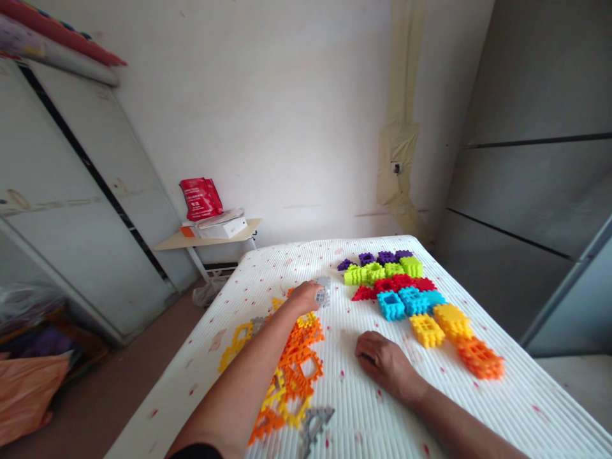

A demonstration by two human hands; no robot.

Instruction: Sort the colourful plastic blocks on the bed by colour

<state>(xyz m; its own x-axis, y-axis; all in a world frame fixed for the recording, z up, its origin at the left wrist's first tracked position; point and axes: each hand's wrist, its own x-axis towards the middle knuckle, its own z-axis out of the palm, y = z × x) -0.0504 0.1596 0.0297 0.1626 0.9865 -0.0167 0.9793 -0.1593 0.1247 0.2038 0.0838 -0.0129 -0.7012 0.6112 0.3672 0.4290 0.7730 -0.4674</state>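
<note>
My left hand (pixel 305 297) reaches forward over the white ribbed sheet (pixel 363 408) and is closed on a grey lattice block (pixel 324 292). Under and beside that arm lies a loose scatter of orange, yellow and grey flat lattice pieces (pixel 296 363). My right hand (pixel 382 362) rests knuckles-up on the sheet, its fingers curled under; what they hold, if anything, is hidden. Beyond it stand rows of assembled cubes sorted by colour: purple (pixel 377 258), green (pixel 382 272), red (pixel 394 284), blue (pixel 406 301), yellow (pixel 437 324) and orange (pixel 480 358).
A small side table (pixel 205 241) with a red bag (pixel 201 197) and a white box stands by the far wall. Tall white cabinet doors (pixel 71 204) run along the left, grey panels (pixel 526 178) along the right. An orange bag (pixel 23 389) lies on the floor at left.
</note>
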